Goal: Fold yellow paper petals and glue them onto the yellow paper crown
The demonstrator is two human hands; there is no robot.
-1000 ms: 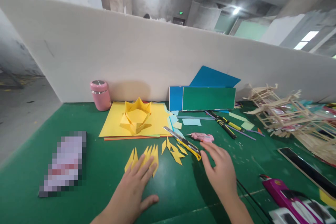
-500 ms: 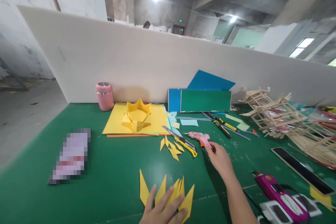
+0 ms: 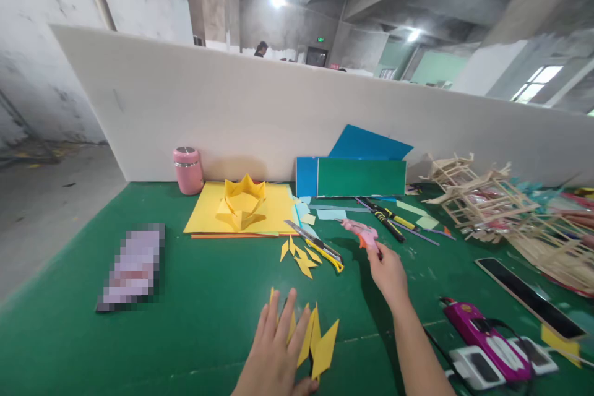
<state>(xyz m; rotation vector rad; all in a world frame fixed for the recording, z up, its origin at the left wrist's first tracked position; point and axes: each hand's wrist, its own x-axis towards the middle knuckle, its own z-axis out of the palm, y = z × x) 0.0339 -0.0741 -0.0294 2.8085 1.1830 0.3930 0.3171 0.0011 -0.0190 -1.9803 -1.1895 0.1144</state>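
My right hand (image 3: 388,273) is wrapped round the handle of a pink hot glue gun (image 3: 361,233), its nozzle pointing up and left. Near the front of the table, my left hand (image 3: 278,346) lies flat with fingers stretched over several larger yellow folded paper pieces (image 3: 325,349), covering part of them. Smaller yellow paper diamonds (image 3: 304,266) lie farther back, beside a yellow utility knife (image 3: 320,247). Behind these, a yellow paper ring with pointed tips (image 3: 242,201) stands on a stack of yellow sheets (image 3: 199,216).
A pink flask (image 3: 188,172) stands back left; a blurred lilac item (image 3: 132,269) lies at left. Green and blue boards (image 3: 362,177) lean on the white partition (image 3: 232,105). At right are stick frames (image 3: 492,201), a phone (image 3: 529,297) and a purple device (image 3: 487,340) with cables.
My right hand has raised the glue gun and turned its nozzle upward. My left hand has shifted left and up over the yellow pieces, uncovering some at the right.
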